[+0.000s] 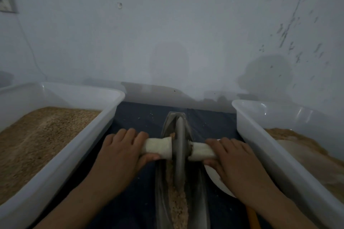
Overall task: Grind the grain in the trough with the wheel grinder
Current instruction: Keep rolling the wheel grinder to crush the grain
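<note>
Right now both hands are wrapped around the handle of the wheel grinder. The left hand (122,151) curls over the pale, cloth-wrapped left end of the handle (157,148), thumb underneath; the right hand (229,158) grips the right end the same way, fingers over the top and thumb below. Between them the grey wheel (179,147) stands upright on its edge in the narrow metal trough (200,197), which runs lengthwise away from the person along the middle of the dark blue mat (135,191). A strip of pale brown grain (178,206) lies along the bottom of the trough, mostly on the near side of the wheel. At the left edge of the mat stands a white plastic tub (78,147) filled with brown grain; a second tub (268,147) stands at the right edge, holding a finer tan heap. A white dish (216,178) shows partly under the right hand, just beside the trough.
</note>
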Motion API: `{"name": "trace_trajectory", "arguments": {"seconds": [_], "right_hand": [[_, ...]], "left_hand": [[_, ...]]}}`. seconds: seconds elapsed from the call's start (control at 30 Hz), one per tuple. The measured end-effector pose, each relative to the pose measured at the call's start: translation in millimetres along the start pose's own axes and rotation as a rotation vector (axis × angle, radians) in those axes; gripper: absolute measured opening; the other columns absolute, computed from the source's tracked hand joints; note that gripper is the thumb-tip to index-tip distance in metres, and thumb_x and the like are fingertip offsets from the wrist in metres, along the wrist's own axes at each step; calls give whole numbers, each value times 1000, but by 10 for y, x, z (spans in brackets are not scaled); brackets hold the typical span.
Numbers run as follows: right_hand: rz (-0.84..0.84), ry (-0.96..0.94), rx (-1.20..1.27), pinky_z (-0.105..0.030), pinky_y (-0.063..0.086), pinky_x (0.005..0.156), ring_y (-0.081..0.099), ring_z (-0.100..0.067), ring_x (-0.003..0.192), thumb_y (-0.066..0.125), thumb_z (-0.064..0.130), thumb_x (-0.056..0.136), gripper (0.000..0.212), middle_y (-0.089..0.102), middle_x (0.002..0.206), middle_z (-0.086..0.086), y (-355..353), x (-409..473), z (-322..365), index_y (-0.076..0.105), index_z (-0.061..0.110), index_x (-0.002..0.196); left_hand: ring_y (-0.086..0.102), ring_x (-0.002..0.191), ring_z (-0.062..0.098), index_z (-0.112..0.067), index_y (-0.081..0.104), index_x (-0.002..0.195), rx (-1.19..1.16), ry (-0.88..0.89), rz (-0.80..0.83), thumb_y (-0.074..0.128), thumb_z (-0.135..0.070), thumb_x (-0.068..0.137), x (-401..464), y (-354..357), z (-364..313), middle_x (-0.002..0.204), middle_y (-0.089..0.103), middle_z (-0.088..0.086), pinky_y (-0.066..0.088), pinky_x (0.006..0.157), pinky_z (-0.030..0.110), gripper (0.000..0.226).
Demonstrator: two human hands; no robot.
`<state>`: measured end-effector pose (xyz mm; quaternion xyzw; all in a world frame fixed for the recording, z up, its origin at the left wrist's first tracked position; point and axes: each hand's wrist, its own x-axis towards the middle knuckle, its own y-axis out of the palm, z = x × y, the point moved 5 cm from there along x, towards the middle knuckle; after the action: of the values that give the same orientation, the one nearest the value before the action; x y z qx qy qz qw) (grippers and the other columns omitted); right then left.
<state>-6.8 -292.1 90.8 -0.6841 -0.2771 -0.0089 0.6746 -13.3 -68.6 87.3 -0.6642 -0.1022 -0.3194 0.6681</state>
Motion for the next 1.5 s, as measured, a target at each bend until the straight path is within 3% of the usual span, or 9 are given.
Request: {"name": "trace_trajectory", "arguments": {"seconds": [0.13,0.27,0.5,0.63,0.73,0.87,1.03,1.27,1.5], "right_hand": [[-96,12,3,-35,50,70,60,-20,75,45,56,83,50,60,85,3,-9,26,14,65,19,110],[78,-45,30,-25,32,91,45,-7,103,34,61,89,50,47,113,14,9,-87,-32,34,38,133],[317,-149,107,-22,26,77,42,0,107,26,65,89,46,42,116,21,-233,-298,40,22,46,130],[173,-76,18,-21,30,88,40,-1,105,20,64,89,48,41,116,22,-147,-186,12,21,46,133],[11,2,13,-25,31,93,44,-7,105,28,59,90,49,47,116,16,5,-45,-35,33,39,135],[-127,-2,36,-32,41,79,56,-18,83,53,48,88,41,58,93,4,49,49,-50,59,22,119],[57,-47,45,-24,28,93,40,-5,110,26,62,90,48,42,120,18,43,-87,-75,28,41,133],[301,-152,147,-23,27,78,43,0,102,27,64,90,40,43,107,22,-289,-331,20,24,47,126],[73,-27,-35,-29,32,95,50,-11,105,34,57,90,49,52,114,12,-101,-90,19,38,35,134]], "left_hand": [[57,68,20,-17,65,90,-6,17,-4,7,-66,89,32,20,19,78,60,0,46,58,34,76],[48,71,4,-35,51,92,-169,100,65,4,-81,78,-25,-51,84,78,49,-17,40,64,24,68],[53,82,-5,-43,42,87,-416,111,332,8,-93,62,-131,-220,150,85,54,-20,43,72,20,66],[47,80,-3,-44,39,88,-252,92,224,-6,-85,67,-61,-145,56,83,47,-21,37,71,19,64],[58,73,18,-22,62,94,-68,27,83,5,-70,85,21,-21,17,83,59,-4,45,62,31,76],[58,75,24,-14,65,98,8,-5,70,13,-65,88,77,39,13,85,61,5,48,65,35,74],[52,73,6,-35,51,93,-158,93,102,5,-79,79,-19,-73,62,79,50,-17,40,64,24,65],[51,82,-5,-43,39,87,-372,161,300,1,-93,61,-152,-246,114,83,51,-20,43,73,20,68],[47,79,3,-37,47,98,-156,57,152,-16,-83,67,-8,-47,60,88,50,-18,33,68,23,84]]}}
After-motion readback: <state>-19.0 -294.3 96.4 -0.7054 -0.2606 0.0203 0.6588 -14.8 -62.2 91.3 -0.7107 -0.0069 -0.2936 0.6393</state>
